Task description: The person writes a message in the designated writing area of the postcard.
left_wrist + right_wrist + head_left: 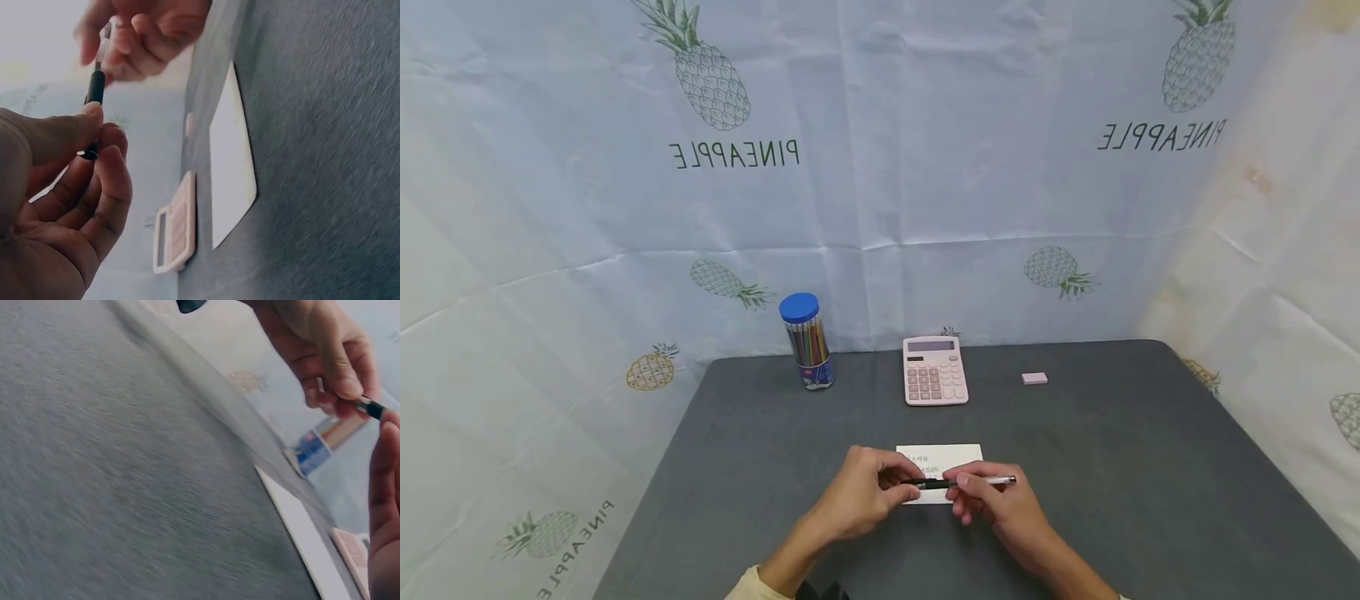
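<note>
A pen (pixel 934 483) with a black section and a clear barrel lies level between my two hands, above a white card (pixel 951 455) with handwriting. My left hand (pixel 859 493) pinches its black end between thumb and fingers. On the clear end, the fingers of my right hand (pixel 1003 507) grip the barrel. The left wrist view shows the black part of the pen (pixel 96 86) running from the left thumb toward the right hand (pixel 153 40). Fingers hide parts of the pen in every view.
Behind the card stands a pink calculator (pixel 936 372). To its left is a blue-lidded tub of pencils (pixel 807 342), and to its right a small pink eraser (pixel 1034 378). A pineapple-print cloth (pixel 880 167) hangs behind the dark table (pixel 1112 467).
</note>
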Action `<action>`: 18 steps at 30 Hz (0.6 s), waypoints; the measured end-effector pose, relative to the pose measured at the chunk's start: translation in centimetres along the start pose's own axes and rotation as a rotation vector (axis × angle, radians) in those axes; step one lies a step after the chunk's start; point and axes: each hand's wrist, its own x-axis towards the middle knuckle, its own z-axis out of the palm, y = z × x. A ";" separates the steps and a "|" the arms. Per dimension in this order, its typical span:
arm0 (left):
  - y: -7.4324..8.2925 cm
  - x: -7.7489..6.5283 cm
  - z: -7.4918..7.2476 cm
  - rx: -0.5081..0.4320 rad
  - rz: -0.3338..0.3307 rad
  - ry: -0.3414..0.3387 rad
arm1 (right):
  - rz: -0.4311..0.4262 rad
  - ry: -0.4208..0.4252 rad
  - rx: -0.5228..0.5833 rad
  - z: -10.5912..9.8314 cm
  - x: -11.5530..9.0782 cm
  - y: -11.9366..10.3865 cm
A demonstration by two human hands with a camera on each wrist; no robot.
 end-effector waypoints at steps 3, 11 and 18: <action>-0.1 0.6 -0.5 -0.022 -0.008 0.027 | -0.036 0.086 -0.039 -0.8 0.0 -0.7; 0.0 2.9 -0.9 -0.075 -0.028 0.104 | -0.023 0.146 -0.236 -1.6 -0.4 -1.4; 0.4 4.5 0.2 -0.186 -0.029 0.148 | 0.035 0.183 -0.328 -1.1 -0.6 -1.2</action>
